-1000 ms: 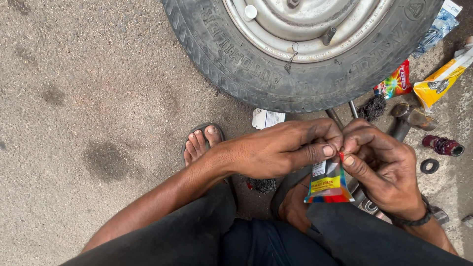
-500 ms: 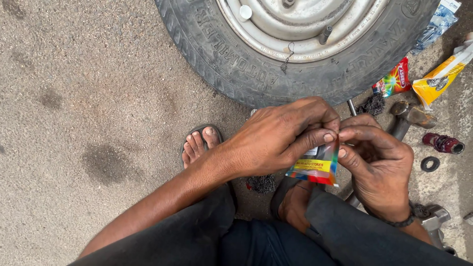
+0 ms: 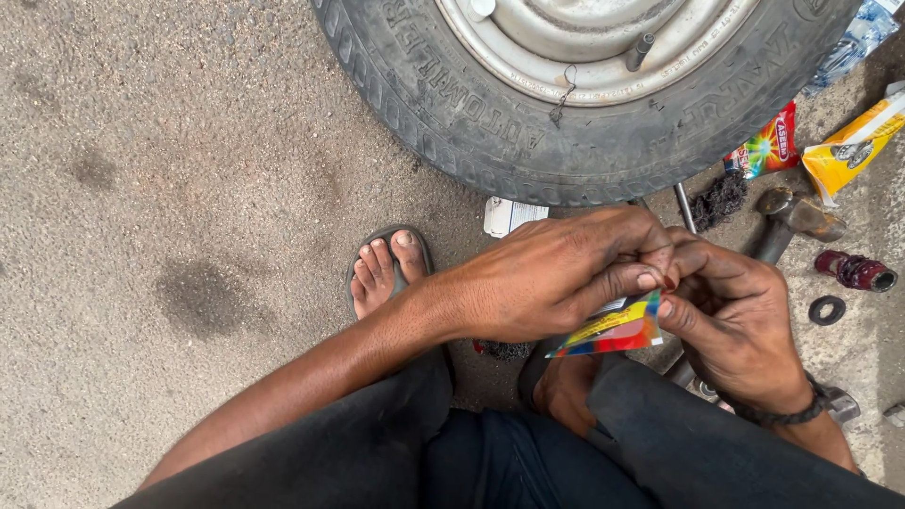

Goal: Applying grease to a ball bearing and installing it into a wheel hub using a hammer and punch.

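A small multicoloured sachet (image 3: 608, 330) is pinched at its top edge between both hands, left hand (image 3: 547, 283) and right hand (image 3: 731, 320), its long axis tilted leftward below the fingertips.

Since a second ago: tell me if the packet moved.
Yes. The packet has tipped from hanging upright to nearly flat, slightly nearer the tyre.

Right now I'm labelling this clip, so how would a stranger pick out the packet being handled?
Start at the big black tyre on its grey steel rim and look below it, where the left hand and right hand meet. The small glossy sachet is pinched there; unlike the red and yellow packets on the ground, it is held.
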